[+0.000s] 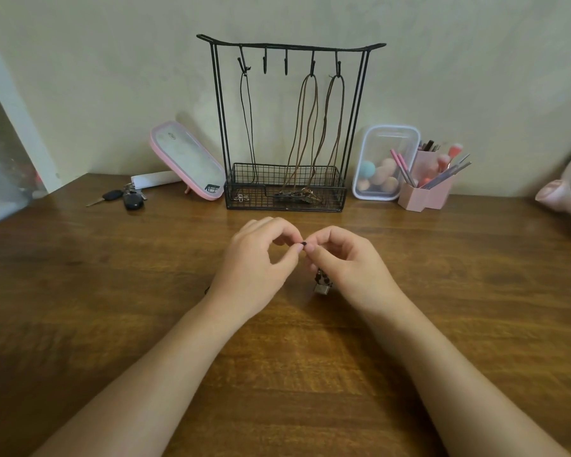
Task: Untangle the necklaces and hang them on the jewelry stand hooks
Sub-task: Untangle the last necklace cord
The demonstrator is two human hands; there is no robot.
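Both hands over the wooden table, fingertips meeting — left hand and right hand pinch a small dark bead between them. Beaded pendant hangs below the right hand. Behind: black wire jewelry stand, black cord necklace on the leftmost hook, two brown cord necklaces on the two rightmost, ends down in the basket base. Pink mirror and car keys to its left — sponge container and brush holder to its right.
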